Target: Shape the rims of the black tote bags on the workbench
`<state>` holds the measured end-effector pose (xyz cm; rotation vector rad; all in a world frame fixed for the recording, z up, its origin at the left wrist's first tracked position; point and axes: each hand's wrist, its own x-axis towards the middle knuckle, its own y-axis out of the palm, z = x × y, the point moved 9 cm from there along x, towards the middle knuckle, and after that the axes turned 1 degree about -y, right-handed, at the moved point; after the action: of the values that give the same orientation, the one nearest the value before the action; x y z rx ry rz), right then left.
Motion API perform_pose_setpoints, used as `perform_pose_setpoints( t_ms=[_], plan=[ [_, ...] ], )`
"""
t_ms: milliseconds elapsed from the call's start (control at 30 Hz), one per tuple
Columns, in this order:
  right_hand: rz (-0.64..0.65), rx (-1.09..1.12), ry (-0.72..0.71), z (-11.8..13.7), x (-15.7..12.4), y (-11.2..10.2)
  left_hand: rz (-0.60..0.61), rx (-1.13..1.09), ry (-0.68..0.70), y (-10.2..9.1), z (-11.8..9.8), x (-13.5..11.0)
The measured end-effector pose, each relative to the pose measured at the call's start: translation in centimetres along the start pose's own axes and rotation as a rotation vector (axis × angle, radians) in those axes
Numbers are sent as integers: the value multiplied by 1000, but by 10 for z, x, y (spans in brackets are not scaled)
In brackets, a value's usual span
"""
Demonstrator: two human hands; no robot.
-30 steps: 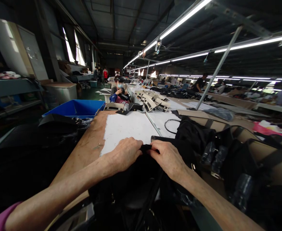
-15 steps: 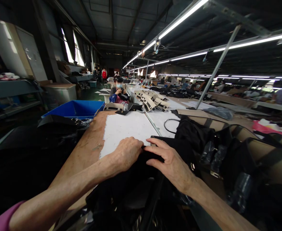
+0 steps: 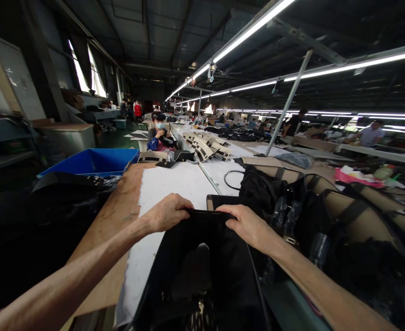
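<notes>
A black bag (image 3: pixel 209 257) hangs in front of me, its upper edge stretched between my two hands. At the left end of that edge, my left hand (image 3: pixel 170 212) is closed, thumb and fingers pinching the material. My right hand (image 3: pixel 247 225) grips the right end in the same way. A smooth, shiny dark patch shows on the bag's middle, and small metal fittings (image 3: pixel 200 307) glint low down. Just behind the right hand lies another black piece (image 3: pixel 219 201) with a beige edge. The bag's bottom runs out of view.
White sheeting (image 3: pixel 168 184) covers part of the wooden table (image 3: pixel 102 248). Black bags with beige insides (image 3: pixel 350 211) crowd the right. A blue bin (image 3: pixel 116 158) and dark plastic-wrapped goods stand left. A masked person (image 3: pixel 159 133) sits beyond the table, near patterned beige pieces (image 3: pixel 205 147).
My hands have moved apart along the bag's edge, and the bag now hangs spread between them. The right hand's fingers have closed on it. The view has turned slightly right.
</notes>
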<state>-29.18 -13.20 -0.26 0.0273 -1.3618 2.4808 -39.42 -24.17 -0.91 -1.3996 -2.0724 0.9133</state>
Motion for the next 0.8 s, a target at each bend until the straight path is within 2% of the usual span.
perform_pose_setpoints(
  t_ms=[100, 267, 400, 533, 633, 800],
  plan=[
    [60, 27, -59, 1, 17, 6, -26, -68, -10, -5, 5, -8],
    [123, 42, -126, 4, 31, 19, -18, -247, -90, 1, 18, -14],
    [-9, -167, -193, 17, 28, 10, -60, -201, -85, 2, 18, -12],
    [-130, -299, -401, 48, 18, 6, -83, -132, -61, 1, 16, -10],
    [-126, -284, -479, 60, 16, 12, -85, -136, -39, 0, 14, -11],
    [-120, -219, -474, 60, 18, 15, -84, -123, -31, 0, 11, -13]
  ],
)
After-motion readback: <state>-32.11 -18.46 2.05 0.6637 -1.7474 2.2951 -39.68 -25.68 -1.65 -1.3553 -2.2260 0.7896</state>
